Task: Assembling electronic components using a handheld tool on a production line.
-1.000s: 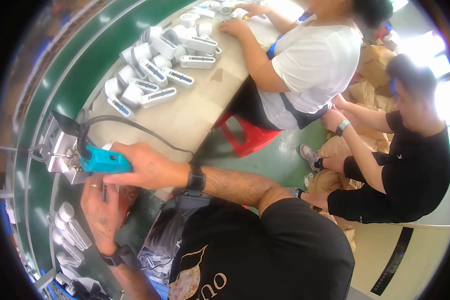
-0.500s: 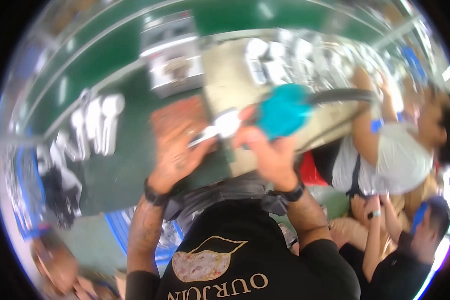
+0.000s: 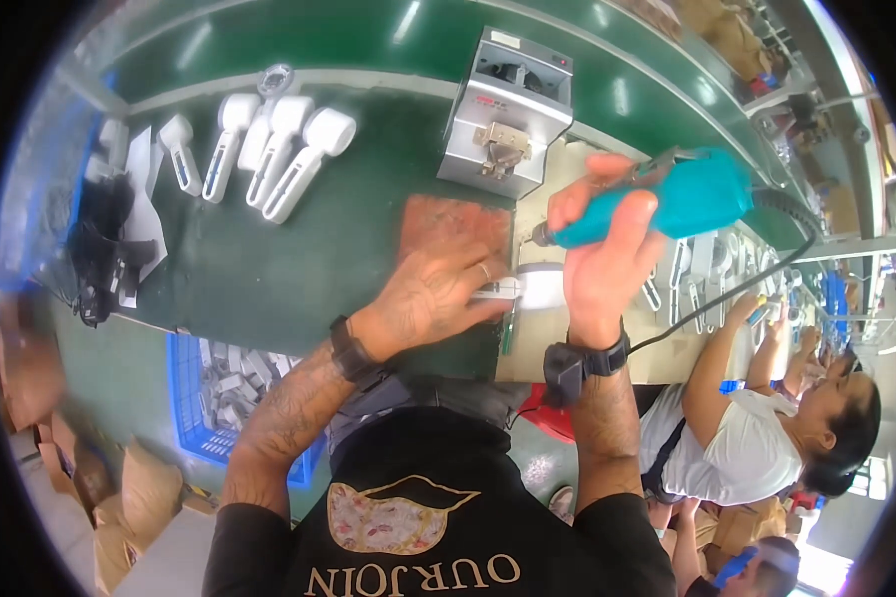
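Note:
My left hand [image 3: 443,294] is closed around the handle of a white handheld device [image 3: 543,287] with a round head. The device lies low over the bench, its head pointing right. My right hand [image 3: 612,234] grips a teal electric screwdriver [image 3: 667,199], which is tilted with its bit toward the left. The bit's tip sits just above the device, and I cannot tell whether it touches anything. Beneath and beyond my left fingers is a reddish-brown pad [image 3: 453,219]. My left palm hides much of the device's handle.
A grey screw dispenser [image 3: 508,119] stands behind the pad. Several similar white devices [image 3: 299,159] lie at the back left, near dark cables [image 3: 100,239]. A blue crate [image 3: 194,428] of parts is below the bench. The screwdriver's cord [image 3: 727,298] loops right, toward a co-worker [image 3: 737,418].
The view has swung, and the blur has lessened. My right hand has turned the screwdriver so its bit shows, pointing left. The white device stays in my left hand.

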`<state>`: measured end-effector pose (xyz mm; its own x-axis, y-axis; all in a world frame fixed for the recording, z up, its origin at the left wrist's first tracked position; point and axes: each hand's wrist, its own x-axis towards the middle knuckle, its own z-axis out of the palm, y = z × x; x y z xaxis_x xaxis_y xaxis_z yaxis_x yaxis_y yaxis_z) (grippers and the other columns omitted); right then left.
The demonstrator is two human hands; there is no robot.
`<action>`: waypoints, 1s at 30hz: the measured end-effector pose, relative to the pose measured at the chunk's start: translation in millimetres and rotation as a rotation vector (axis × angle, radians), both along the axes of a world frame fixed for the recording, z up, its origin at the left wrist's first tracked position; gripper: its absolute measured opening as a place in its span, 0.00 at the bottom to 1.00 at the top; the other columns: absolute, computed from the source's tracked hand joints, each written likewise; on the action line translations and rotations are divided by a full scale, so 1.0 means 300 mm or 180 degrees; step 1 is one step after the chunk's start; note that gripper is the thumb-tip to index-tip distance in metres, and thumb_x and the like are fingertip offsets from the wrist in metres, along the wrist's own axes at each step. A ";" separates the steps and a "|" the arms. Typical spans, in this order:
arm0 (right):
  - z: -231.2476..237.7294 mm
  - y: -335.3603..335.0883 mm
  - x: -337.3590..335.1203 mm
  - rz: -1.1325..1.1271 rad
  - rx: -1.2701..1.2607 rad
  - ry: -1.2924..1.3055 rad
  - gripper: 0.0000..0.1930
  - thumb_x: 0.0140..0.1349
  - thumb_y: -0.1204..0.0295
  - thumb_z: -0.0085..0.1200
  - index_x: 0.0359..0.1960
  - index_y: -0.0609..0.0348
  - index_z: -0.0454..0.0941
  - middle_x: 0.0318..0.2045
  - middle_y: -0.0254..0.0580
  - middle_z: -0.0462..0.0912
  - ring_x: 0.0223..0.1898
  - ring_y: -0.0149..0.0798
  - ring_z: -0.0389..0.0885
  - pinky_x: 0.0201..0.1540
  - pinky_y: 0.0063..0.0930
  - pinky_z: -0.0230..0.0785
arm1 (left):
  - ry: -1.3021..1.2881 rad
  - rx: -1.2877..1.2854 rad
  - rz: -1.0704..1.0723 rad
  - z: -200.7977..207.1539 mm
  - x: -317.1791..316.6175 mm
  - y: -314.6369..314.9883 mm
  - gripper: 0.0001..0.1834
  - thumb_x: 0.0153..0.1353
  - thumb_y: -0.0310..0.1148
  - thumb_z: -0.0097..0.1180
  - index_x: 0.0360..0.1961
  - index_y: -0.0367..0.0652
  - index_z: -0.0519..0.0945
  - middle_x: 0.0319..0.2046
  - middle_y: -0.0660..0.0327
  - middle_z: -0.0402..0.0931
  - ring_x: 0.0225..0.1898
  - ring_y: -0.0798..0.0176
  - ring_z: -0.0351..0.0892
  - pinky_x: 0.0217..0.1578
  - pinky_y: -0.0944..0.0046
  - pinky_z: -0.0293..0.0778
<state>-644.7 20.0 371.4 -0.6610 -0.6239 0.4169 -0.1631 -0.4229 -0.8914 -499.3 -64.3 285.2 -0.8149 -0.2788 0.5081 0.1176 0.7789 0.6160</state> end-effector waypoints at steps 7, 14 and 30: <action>-0.053 0.084 0.073 0.0399 0.0027 0.0063 0.36 0.70 0.38 0.48 0.52 0.68 0.70 0.22 0.41 0.73 0.23 0.37 0.73 0.29 0.32 0.67 | -0.0012 0.0017 0.0029 -0.011 0.003 0.009 0.19 0.46 0.35 0.76 0.40 0.45 0.84 0.38 0.64 0.82 0.40 0.55 0.79 0.39 0.56 0.79; -0.091 0.088 0.091 0.0303 0.0050 -0.0036 0.36 0.69 0.37 0.49 0.50 0.67 0.70 0.23 0.40 0.74 0.23 0.37 0.74 0.29 0.32 0.68 | 0.0127 -0.0177 0.0089 -0.005 0.004 0.005 0.20 0.44 0.34 0.78 0.38 0.45 0.83 0.40 0.64 0.81 0.43 0.55 0.79 0.41 0.55 0.80; -0.120 0.089 0.090 0.0274 0.0120 0.0103 0.36 0.69 0.40 0.53 0.50 0.69 0.70 0.22 0.40 0.74 0.23 0.37 0.74 0.28 0.32 0.69 | 0.0145 0.0265 -0.0136 -0.006 0.004 -0.002 0.17 0.47 0.33 0.75 0.29 0.44 0.75 0.35 0.62 0.76 0.40 0.52 0.77 0.38 0.54 0.74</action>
<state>-617.8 46.6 335.6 -0.5909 -0.6935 0.4123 -0.1565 -0.4028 -0.9018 -498.0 -65.0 283.3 -0.8036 -0.2871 0.5214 0.1790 0.7188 0.6717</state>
